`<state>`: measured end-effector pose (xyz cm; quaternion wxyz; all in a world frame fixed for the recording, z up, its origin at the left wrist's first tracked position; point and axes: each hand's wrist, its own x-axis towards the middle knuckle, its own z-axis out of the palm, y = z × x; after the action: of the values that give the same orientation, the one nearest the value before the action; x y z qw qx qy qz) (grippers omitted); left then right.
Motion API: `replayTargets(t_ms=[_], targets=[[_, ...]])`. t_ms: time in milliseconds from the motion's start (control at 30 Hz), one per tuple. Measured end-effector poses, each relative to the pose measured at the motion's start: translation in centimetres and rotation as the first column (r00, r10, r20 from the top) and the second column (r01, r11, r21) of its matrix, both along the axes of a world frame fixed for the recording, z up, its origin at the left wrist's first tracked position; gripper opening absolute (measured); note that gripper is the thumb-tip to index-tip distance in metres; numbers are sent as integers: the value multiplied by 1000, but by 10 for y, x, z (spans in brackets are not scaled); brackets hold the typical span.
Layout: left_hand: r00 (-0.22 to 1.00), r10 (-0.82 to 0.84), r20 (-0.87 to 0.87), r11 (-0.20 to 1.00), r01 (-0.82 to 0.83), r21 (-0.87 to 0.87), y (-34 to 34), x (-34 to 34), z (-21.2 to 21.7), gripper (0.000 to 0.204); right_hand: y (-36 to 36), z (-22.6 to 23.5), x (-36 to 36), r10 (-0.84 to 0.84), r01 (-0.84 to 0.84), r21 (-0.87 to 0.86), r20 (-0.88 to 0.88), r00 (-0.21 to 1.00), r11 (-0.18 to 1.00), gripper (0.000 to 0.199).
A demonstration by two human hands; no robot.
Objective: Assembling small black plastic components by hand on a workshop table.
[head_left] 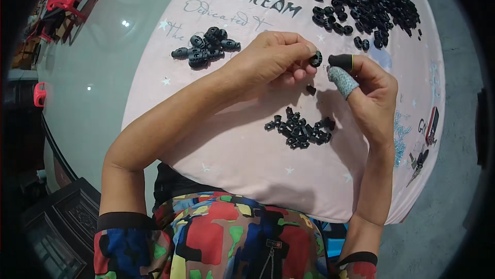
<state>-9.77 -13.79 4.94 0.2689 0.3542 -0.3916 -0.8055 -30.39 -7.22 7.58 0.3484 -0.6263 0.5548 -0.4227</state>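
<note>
We look from the person's own head, through the left one of two side-by-side fisheye cameras, steeply down over the multicoloured short-sleeved top (211, 232) onto the pink tablecloth (247, 168). We are near enough that the left hand (273, 60) and right hand (374, 93) show clearly in the upper half, yet wide enough to catch floor (98, 124) on both sides, within a dark curved rim.
</note>
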Motion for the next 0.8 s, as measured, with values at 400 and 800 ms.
replayTargets(t_ms=[400, 800], targets=[[980, 27, -197, 998, -15, 62, 5, 7, -10, 20, 4, -9, 13, -36, 17, -148, -123, 992, 989, 18], [930, 49, -365, 965, 49, 256, 10, 9, -10, 17, 2, 0, 8, -42, -114, -335, -427, 903, 935, 27]])
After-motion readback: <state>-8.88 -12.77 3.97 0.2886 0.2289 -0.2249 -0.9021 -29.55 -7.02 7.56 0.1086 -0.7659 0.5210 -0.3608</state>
